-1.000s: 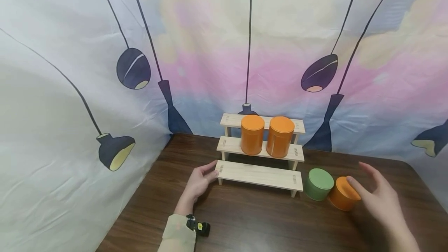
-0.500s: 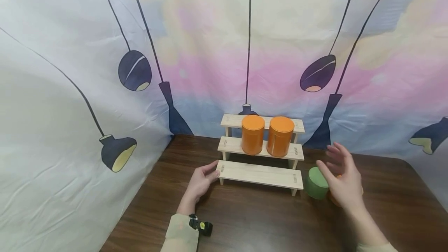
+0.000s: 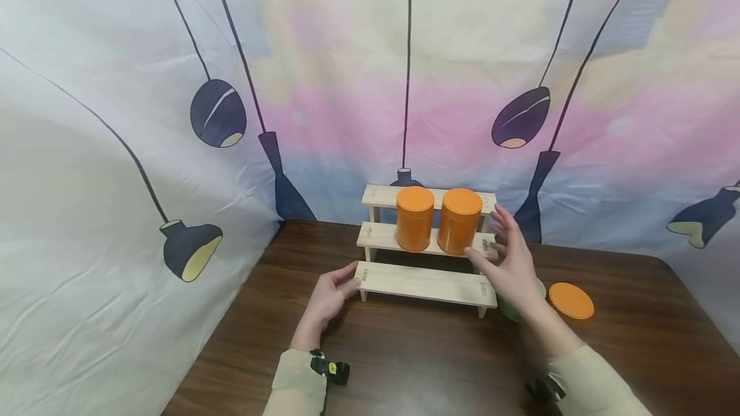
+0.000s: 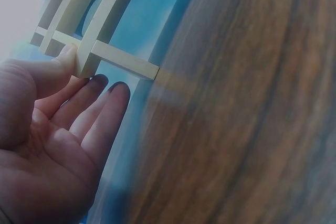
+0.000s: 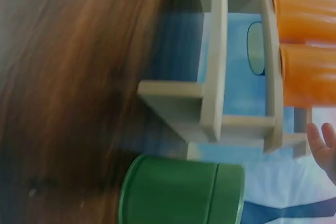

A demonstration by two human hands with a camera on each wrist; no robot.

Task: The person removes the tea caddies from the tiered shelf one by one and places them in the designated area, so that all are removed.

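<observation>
My left hand [image 3: 325,300] holds the left end of the lowest step of a pale wooden three-step display stand [image 3: 424,284]. In the left wrist view its thumb presses the step's end, with the fingers [image 4: 97,135] curved below. Two orange lidded canisters, a left one [image 3: 414,220] and a right one [image 3: 458,226], stand on the middle step. Beside the right canister, my right hand [image 3: 511,271] hovers with thumb and fingers spread, holding nothing. A green canister [image 5: 173,192] stands by the stand's right end, mostly hidden behind the right hand in the head view.
A flat orange disc [image 3: 571,300] lies on the dark wood table [image 3: 428,358], right of the green canister. Behind the stand hangs a pastel cloth backdrop [image 3: 335,114] printed with dark lamps, and it continues along the left side.
My right hand has moved left and inward, from the short orange can to the right orange canister. Where that short can stood, a flat orange disc now shows. The left hand stays put.
</observation>
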